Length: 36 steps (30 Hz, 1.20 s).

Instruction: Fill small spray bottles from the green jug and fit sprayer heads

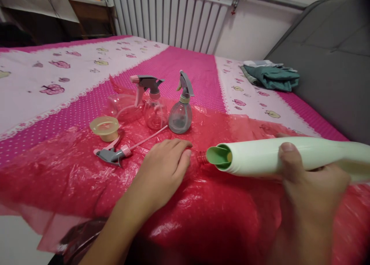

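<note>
Plastic (202, 211), red and wrinkled, spreads from left to right over the near part of a pink and white sheet (192, 68). Far left stands a table (86, 12). Nearer, on the plastic, sits a yellow cup (104, 128) with a flared rim; just on its near side lies a grey and pink spray head (111, 156), its thin tube pointing right. Behind them is a white radiator (164, 14). A pink sprayer (155, 114) stands upright, with the left hand (166, 168) nearer, palm down, fingers close together and bent over a bottle. Whether they grip it cannot be told. Just right of the pink sprayer stands a grey sprayer (180, 116). The bottle (201, 158) lies low, mostly hidden, its ribbed neck facing right toward the green spout (218, 156) of a pale jug (257, 155). Whether neck and spout touch is unclear. The jug is tipped sideways, clasped in the right hand (308, 176), thumb on top. Far right, folded cloth (271, 76) lies beside a grey headboard (329, 41).
</note>
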Each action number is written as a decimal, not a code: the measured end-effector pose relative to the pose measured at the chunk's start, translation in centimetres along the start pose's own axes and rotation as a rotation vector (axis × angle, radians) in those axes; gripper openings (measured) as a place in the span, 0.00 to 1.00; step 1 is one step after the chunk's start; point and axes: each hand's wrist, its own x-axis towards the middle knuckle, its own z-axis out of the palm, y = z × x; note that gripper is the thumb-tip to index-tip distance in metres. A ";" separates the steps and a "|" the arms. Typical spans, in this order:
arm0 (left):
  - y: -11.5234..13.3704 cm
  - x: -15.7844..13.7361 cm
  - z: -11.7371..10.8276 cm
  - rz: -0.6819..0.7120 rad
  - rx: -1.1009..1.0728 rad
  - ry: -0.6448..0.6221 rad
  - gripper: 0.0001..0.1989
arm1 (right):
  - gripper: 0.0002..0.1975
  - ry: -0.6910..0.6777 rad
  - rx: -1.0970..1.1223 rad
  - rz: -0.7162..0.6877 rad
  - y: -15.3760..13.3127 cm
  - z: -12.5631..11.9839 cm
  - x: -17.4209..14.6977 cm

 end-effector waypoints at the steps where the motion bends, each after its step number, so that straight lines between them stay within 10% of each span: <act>1: 0.0 0.0 0.0 -0.017 0.021 -0.009 0.19 | 0.29 -0.003 0.009 0.012 0.0 0.0 0.0; 36: 1.0 0.3 1.2 -0.082 0.220 0.061 0.19 | 0.28 0.033 0.013 0.159 -1.7 0.8 0.2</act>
